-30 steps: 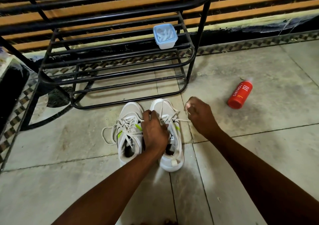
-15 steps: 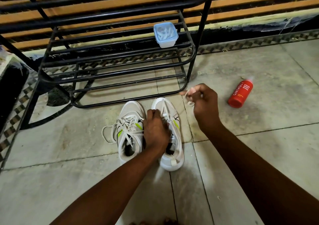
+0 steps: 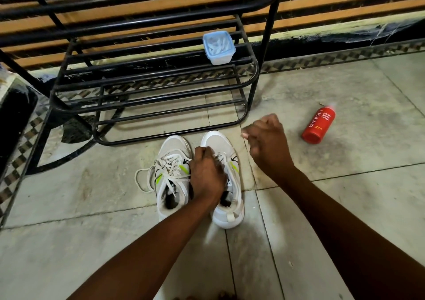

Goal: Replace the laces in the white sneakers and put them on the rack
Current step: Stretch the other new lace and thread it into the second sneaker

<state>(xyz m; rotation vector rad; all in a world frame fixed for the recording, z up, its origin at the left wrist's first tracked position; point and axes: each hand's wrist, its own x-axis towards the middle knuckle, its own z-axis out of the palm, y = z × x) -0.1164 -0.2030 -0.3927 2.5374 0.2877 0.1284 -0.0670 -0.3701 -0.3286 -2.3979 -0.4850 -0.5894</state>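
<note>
Sneakers [image 3: 200,177] sit side by side at 6 o'clock from the rack [image 3: 147,85], toes pointing at it. Left hand [image 3: 207,175] presses curled fingers on the right shoe's laces, so it's nearer. Right hand [image 3: 266,143], off at 2 o'clock, looks pinched shut, but it's too blurry to spot a lace.

two sneakers [image 3: 200,177] – one rack [image 3: 149,69] (black)
</note>
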